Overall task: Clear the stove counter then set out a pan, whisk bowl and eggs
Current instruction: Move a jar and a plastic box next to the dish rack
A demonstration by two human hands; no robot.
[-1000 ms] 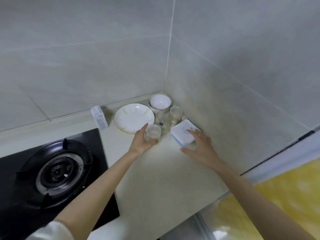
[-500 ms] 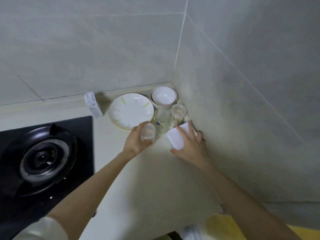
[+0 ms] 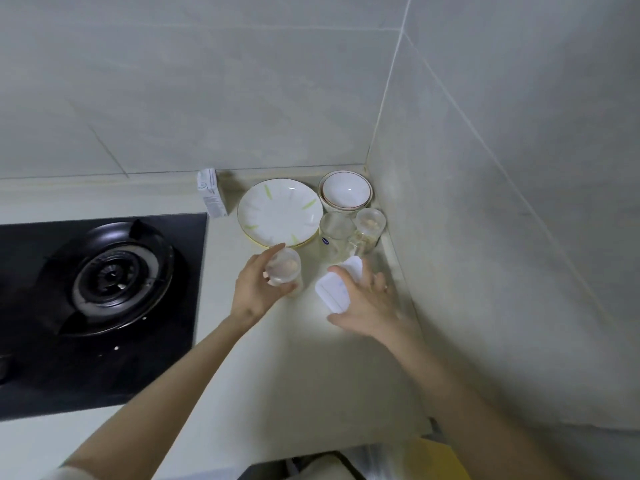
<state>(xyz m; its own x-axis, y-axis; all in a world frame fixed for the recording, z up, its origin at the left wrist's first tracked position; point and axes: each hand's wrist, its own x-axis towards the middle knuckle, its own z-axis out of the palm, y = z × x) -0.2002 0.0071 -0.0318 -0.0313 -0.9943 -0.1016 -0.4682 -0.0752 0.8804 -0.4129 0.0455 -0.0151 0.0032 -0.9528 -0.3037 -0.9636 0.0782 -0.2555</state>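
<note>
My left hand [image 3: 258, 289] is wrapped around a small clear glass [image 3: 284, 270] standing on the pale counter [image 3: 294, 358] just in front of the plate. My right hand [image 3: 367, 303] grips a flat white square device [image 3: 334, 291] and holds it tilted beside the right wall. Behind them a white plate with green streaks [image 3: 278, 211] lies flat. Stacked white bowls [image 3: 345, 194] sit in the corner. Two more clear glasses [image 3: 335, 233] [image 3: 370, 225] stand between the bowls and my right hand.
A black gas hob with a round burner [image 3: 110, 275] fills the left side. A small white carton [image 3: 211, 197] stands against the back wall. Tiled walls close the counter at the back and right. The counter's front edge runs near the bottom.
My right hand has closed on the white device and tipped it up off the counter. My left hand has kept its hold on the small glass. The view has swung rightward.
</note>
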